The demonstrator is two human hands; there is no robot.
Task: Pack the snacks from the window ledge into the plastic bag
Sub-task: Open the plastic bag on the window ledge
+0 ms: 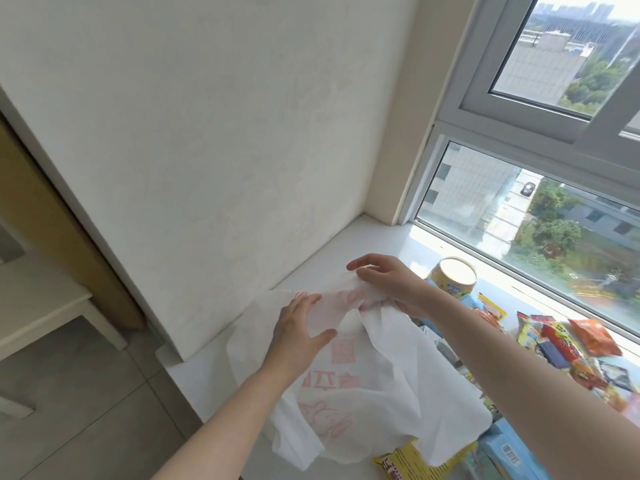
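Left hand: left hand (300, 336) lies fingers fairly straight and spread on the upper part of the thin white plastic bag with pink printing (381, 386), thumb out to the side; it presses or steadies the film rather than clearly gripping it.
Right hand: right hand (388, 282) has its fingers curled, pinching a bunched fold of the same bag near its top edge, just beside the left hand.
Bag position: it lies crumpled and mostly flat on the white window ledge (346, 251), between the wall corner and the snacks, its lower edge draped over a yellow printed snack packet (398, 462).
Bag mouth: it does not look opened yet; whether anything is inside cannot be told for certain, though the bag seems empty.
Snacks waiting: a round yellow tub with a pale lid (453, 277) stands just behind the right hand; a loose heap of small red, orange and yellow foil packets (561, 344) lies along the glass; pale blue boxes (509, 448) sit at the near right.
Progress: judged from how things lie, packing has not started, and every visible snack is out on the ledge.
Step in hand: probably separating the layers to find the opening.
Left to do: open the mouth, then load the tub, packets and boxes.
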